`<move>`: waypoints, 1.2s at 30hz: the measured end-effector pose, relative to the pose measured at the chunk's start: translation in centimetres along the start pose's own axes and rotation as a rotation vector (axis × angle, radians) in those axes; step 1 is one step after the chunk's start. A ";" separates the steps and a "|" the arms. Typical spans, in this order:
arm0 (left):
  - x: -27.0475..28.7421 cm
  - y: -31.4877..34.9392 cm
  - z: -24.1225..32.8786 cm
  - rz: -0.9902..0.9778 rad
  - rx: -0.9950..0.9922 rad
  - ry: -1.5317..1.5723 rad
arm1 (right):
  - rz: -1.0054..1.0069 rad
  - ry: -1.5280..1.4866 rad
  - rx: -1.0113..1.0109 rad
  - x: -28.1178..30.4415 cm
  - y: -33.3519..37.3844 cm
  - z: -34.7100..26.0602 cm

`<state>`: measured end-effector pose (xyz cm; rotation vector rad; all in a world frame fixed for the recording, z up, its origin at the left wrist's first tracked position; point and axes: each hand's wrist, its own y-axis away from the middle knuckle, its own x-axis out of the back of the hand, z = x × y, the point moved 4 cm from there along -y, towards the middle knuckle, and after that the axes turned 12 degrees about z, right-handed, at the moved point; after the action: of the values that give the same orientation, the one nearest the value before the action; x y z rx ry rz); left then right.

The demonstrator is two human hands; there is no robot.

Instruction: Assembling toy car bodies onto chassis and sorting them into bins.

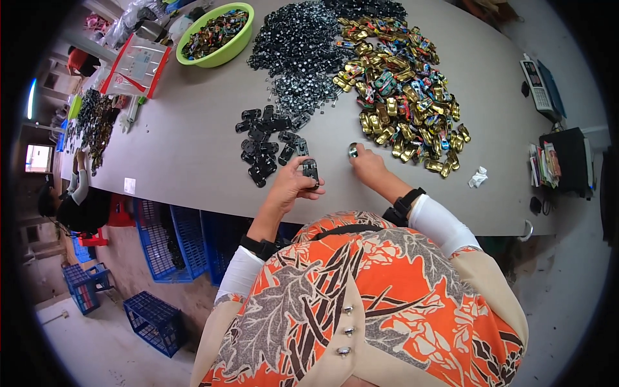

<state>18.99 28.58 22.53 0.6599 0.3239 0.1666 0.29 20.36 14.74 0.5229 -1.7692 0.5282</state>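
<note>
My left hand (pixel 293 187) grips a black toy car base (pixel 310 170) between thumb and fingers, just above the table's near side. To its left lies a loose group of black toy car bases (pixel 263 138), some overlapping. My right hand (pixel 371 165) is closed on a small, shiny, dark and silvery piece (pixel 353 149), mostly covered by the fingers; its kind I cannot make out. Beyond that hand spreads a heap of toy car bodies (pixel 406 97), many gold and others brightly coloured. Small black parts (pixel 296 39) are piled at the far middle, with clear-looking pieces (pixel 303 93) at the near end.
A lime-green basin (pixel 245 39) of toy cars stands at the far left, beside a red-edged clear bag (pixel 137 68). A crumpled white tissue (pixel 478 177) and a scale (pixel 538 87) are at right. Blue crates (pixel 155 238) stand below the left table edge. Another person's arm (pixel 80 184) works far left.
</note>
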 end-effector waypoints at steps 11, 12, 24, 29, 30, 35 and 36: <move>1.2 -0.5 -0.5 0.065 -0.014 0.080 | 0.221 -0.133 0.006 0.3 -0.5 -0.2; 1.2 -0.5 -0.4 0.085 -0.019 0.078 | 0.191 -0.089 -0.023 0.2 -0.7 -0.3; -1.4 -1.1 0.5 0.019 -0.043 0.025 | 0.007 -1.121 -0.664 4.6 0.1 4.5; -6.6 -3.2 1.6 -0.055 -0.058 -0.015 | -0.113 -1.259 -0.585 9.0 0.6 1.6; -7.5 -3.7 1.7 -0.060 -0.060 -0.017 | -0.094 -1.242 -0.581 9.4 0.6 1.2; -9.6 -5.9 0.6 -0.113 0.038 -0.056 | -0.057 -1.392 -0.587 8.9 1.4 2.3; -9.4 -6.6 0.0 -0.127 0.069 0.003 | -0.048 -1.394 -0.596 8.6 1.8 2.7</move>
<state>10.49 21.10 20.70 0.7056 0.3743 0.0354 -4.88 19.50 22.28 0.5191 -3.0285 -0.6078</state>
